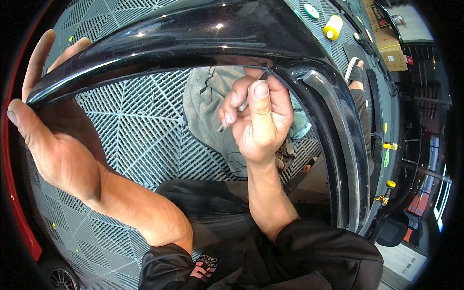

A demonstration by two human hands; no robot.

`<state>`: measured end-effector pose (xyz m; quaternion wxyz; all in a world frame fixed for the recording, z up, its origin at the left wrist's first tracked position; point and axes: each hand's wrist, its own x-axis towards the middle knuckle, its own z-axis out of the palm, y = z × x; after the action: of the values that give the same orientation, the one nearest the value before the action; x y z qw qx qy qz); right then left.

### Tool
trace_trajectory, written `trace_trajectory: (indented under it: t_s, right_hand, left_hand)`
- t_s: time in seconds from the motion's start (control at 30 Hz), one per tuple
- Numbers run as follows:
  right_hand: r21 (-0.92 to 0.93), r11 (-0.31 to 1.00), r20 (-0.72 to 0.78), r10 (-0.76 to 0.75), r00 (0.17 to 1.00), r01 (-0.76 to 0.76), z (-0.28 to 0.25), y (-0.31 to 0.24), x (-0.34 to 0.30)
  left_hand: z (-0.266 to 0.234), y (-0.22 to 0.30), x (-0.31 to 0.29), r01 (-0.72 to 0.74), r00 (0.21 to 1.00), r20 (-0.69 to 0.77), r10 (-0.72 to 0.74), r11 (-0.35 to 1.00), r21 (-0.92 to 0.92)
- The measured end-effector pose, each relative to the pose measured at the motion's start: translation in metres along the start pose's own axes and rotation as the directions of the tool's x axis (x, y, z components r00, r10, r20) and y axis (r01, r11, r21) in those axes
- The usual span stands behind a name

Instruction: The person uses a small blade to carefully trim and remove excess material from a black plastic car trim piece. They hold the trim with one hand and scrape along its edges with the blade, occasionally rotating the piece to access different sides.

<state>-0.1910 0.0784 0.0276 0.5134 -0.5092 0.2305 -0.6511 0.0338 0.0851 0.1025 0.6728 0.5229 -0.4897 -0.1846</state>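
A glossy black car body panel (203,41), curved like a bumper with a large opening, spans the space before me. At its narrow left end my left hand (63,150) holds on, thumb on the near side and fingers round the far side. My right hand (263,116) is closed in a pinch on a slim silver craft knife (222,128). The dark tip of that knife meets the panel's inner edge, near the upper right corner of the opening. Fingers cover most of the handle.
Through the opening show a grey cloth (203,111), a teal cloth (299,124) and slatted floor tiles (135,125). Beyond the panel are a yellow bottle (332,28), a sandalled foot (356,72) and cardboard boxes (390,54). A yellow-and-black power tool (385,197) lies right; a red car (19,212) stands left.
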Motion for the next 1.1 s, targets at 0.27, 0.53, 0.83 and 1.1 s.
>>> trace_trajectory:
  t_s: [0.27, 0.53, 0.83, 1.1]
  right_hand:
    - [-0.057, 0.997, -0.076, -0.047, 0.996, 0.043, 0.008, 0.003, 0.000]
    - [-0.042, 0.999, -0.094, -0.019, 0.995, 0.015, 0.012, 0.001, 0.000]
    - [-0.020, 1.000, -0.110, -0.010, 0.994, 0.007, 0.016, -0.001, 0.001]
    - [0.002, 1.000, -0.083, -0.008, 0.997, 0.008, 0.015, -0.001, 0.002]
  left_hand:
    - [-0.005, -0.005, 0.004, -0.039, 0.998, 0.058, 0.039, 0.999, -0.012]
    - [-0.004, -0.005, 0.004, -0.052, 0.998, 0.036, 0.052, 0.999, 0.011]
    - [-0.004, -0.004, 0.004, -0.045, 0.998, 0.031, 0.045, 0.999, 0.003]
    - [-0.001, -0.001, 0.001, -0.020, 1.000, 0.003, 0.020, 0.999, 0.029]
